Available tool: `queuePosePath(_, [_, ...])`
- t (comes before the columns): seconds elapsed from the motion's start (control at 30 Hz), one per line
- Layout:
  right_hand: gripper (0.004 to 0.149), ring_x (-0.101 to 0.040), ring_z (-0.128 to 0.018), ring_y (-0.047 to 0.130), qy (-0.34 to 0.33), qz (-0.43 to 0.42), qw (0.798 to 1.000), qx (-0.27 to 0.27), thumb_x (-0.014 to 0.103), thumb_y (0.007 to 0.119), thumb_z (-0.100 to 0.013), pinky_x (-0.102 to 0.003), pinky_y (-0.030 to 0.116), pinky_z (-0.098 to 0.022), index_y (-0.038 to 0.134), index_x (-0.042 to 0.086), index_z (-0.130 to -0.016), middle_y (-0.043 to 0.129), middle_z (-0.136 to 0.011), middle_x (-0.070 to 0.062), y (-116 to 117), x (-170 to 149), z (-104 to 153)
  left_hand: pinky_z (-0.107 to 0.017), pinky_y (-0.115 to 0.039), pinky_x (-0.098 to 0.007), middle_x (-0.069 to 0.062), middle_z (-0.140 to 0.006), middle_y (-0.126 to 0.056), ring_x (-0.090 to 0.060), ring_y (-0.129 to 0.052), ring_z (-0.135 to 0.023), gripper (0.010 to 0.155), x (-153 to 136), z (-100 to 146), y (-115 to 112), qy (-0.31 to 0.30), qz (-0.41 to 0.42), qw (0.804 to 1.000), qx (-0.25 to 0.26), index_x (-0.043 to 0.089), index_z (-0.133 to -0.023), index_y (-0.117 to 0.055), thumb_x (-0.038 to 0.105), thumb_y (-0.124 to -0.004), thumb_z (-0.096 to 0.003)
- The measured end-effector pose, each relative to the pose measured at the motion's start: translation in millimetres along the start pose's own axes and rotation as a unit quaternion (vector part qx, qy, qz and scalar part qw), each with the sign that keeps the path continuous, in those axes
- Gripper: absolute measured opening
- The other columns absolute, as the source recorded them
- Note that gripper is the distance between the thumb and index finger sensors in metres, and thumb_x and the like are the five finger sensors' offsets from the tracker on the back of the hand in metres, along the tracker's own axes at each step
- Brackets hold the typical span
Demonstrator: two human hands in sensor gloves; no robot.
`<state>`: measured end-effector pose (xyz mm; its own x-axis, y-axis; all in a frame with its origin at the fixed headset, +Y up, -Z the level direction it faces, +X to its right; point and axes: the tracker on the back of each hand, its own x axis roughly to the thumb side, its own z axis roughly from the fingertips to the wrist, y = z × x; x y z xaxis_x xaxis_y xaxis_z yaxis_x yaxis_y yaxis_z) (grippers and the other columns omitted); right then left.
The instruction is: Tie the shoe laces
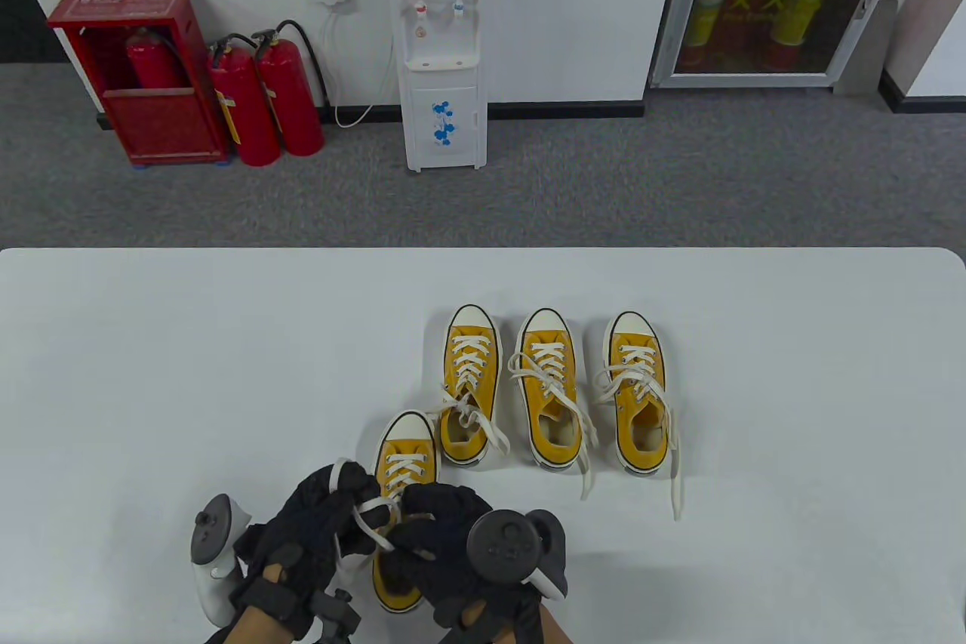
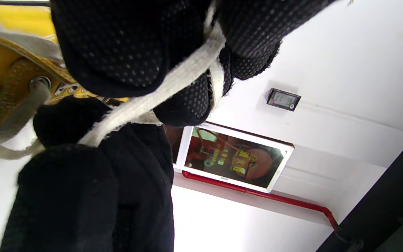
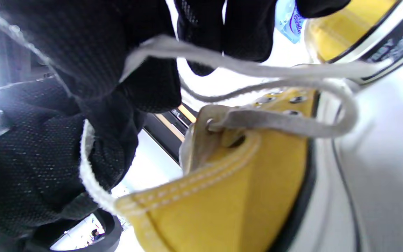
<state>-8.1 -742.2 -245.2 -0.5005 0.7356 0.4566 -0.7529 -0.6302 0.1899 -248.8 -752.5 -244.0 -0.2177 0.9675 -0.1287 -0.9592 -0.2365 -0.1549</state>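
We work at the white table point(image 1: 189, 342); three yellow shoes point(image 1: 549, 387) stand in a row beyond the nearest shoe point(image 1: 405, 457), which lies just in front of us, its heel under our hands; our left hand point(image 1: 317, 523) is closed round a loop of its white lace point(image 1: 370, 516), and our right hand point(image 1: 445, 538) pinches the other strand beside it; we judge the knot half-formed; next we must pass one loop through and pull both evenly tight.
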Motion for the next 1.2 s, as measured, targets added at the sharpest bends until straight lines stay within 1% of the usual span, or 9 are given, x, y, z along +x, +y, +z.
queuePosePath(0.2, [0.051, -0.041, -0.100, 0.062, 0.012, -0.024, 1.000, -0.003, 0.047, 0.089, -0.040, -0.072, 0.040, -0.070, 0.089, 0.018, -0.082, 0.059, -0.107, -0.008, -8, -6, -1, -0.040, -0.095, -0.037, 0.002, -0.088, -0.093, -0.017, -0.111, -0.058, 0.041, 4, 1, 1, -0.011, -0.004, 1.000, 0.004, 0.035, -0.089, -0.081, 0.028, -0.080, -0.0485])
queuePosePath(0.43, [0.049, -0.039, -0.097, 0.068, 0.023, -0.081, 0.995, -0.059, 0.045, 0.085, -0.042, -0.071, 0.043, -0.070, 0.087, 0.016, -0.082, 0.062, -0.105, -0.008, -21, -13, 0, -0.040, -0.094, -0.038, 0.001, -0.087, -0.094, -0.018, -0.110, -0.056, 0.041, 10, 2, 1, -0.028, -0.017, 0.999, 0.005, 0.034, -0.088, -0.082, 0.026, -0.080, -0.0480])
queuePosePath(0.7, [0.054, -0.038, -0.095, 0.070, 0.018, -0.090, 0.993, -0.071, 0.041, 0.086, -0.042, -0.070, 0.047, -0.069, 0.079, 0.015, -0.088, 0.059, -0.105, -0.008, -20, -12, 0, -0.039, -0.093, -0.039, 0.001, -0.085, -0.095, -0.019, -0.110, -0.053, 0.041, 15, 3, -10, -0.050, -0.054, 0.997, -0.030, 0.033, -0.087, -0.084, 0.025, -0.080, -0.0476])
queuePosePath(0.87, [0.060, -0.038, -0.095, 0.070, 0.016, -0.089, 0.993, -0.077, 0.038, 0.088, -0.041, -0.069, 0.048, -0.069, 0.070, 0.016, -0.094, 0.051, -0.108, -0.009, -19, -12, 0, -0.038, -0.093, -0.039, 0.001, -0.085, -0.095, -0.019, -0.110, -0.052, 0.041, 17, 4, -17, -0.059, -0.073, 0.994, -0.051, 0.033, -0.087, -0.084, 0.025, -0.080, -0.0474])
queuePosePath(1.0, [0.070, -0.039, -0.097, 0.067, 0.013, -0.082, 0.994, -0.064, 0.038, 0.089, -0.040, -0.069, 0.048, -0.069, 0.062, 0.018, -0.102, 0.047, -0.110, -0.009, -16, -10, -1, -0.038, -0.093, -0.039, 0.001, -0.085, -0.096, -0.019, -0.110, -0.052, 0.041, 17, 4, -21, -0.062, -0.083, 0.992, -0.067, 0.033, -0.087, -0.085, 0.025, -0.081, -0.0473])
queuePosePath(1.03, [0.074, -0.039, -0.098, 0.065, 0.014, -0.076, 0.996, -0.052, 0.038, 0.089, -0.041, -0.070, 0.046, -0.069, 0.056, 0.020, -0.105, 0.042, -0.111, -0.009, -14, -10, -1, -0.038, -0.093, -0.039, 0.001, -0.085, -0.096, -0.019, -0.110, -0.052, 0.041, 17, 3, -22, -0.064, -0.085, 0.992, -0.073, 0.033, -0.087, -0.085, 0.025, -0.081, -0.0473])
queuePosePath(1.1, [0.078, -0.040, -0.099, 0.064, 0.013, -0.066, 0.996, -0.053, 0.037, 0.089, -0.041, -0.070, 0.046, -0.069, 0.051, 0.023, -0.107, 0.040, -0.112, -0.008, -12, -9, -1, -0.038, -0.093, -0.039, 0.001, -0.085, -0.096, -0.019, -0.110, -0.052, 0.041, 18, 3, -23, -0.067, -0.088, 0.990, -0.085, 0.033, -0.087, -0.085, 0.025, -0.080, -0.0474])
queuePosePath(1.17, [0.074, -0.041, -0.100, 0.062, 0.017, -0.061, 0.997, -0.039, 0.037, 0.088, -0.041, -0.070, 0.045, -0.069, 0.056, 0.023, -0.106, 0.040, -0.112, -0.009, -9, -8, -2, -0.038, -0.093, -0.039, 0.001, -0.084, -0.096, -0.019, -0.110, -0.051, 0.041, 18, 3, -25, -0.068, -0.090, 0.989, -0.091, 0.033, -0.087, -0.085, 0.025, -0.081, -0.0473])
queuePosePath(1.2, [0.068, -0.041, -0.100, 0.061, 0.019, -0.060, 0.997, -0.036, 0.037, 0.087, -0.042, -0.070, 0.045, -0.069, 0.063, 0.023, -0.103, 0.041, -0.113, -0.009, -8, -8, -2, -0.038, -0.093, -0.040, 0.001, -0.084, -0.096, -0.019, -0.110, -0.051, 0.041, 18, 3, -25, -0.068, -0.092, 0.989, -0.093, 0.033, -0.087, -0.085, 0.025, -0.081, -0.0473])
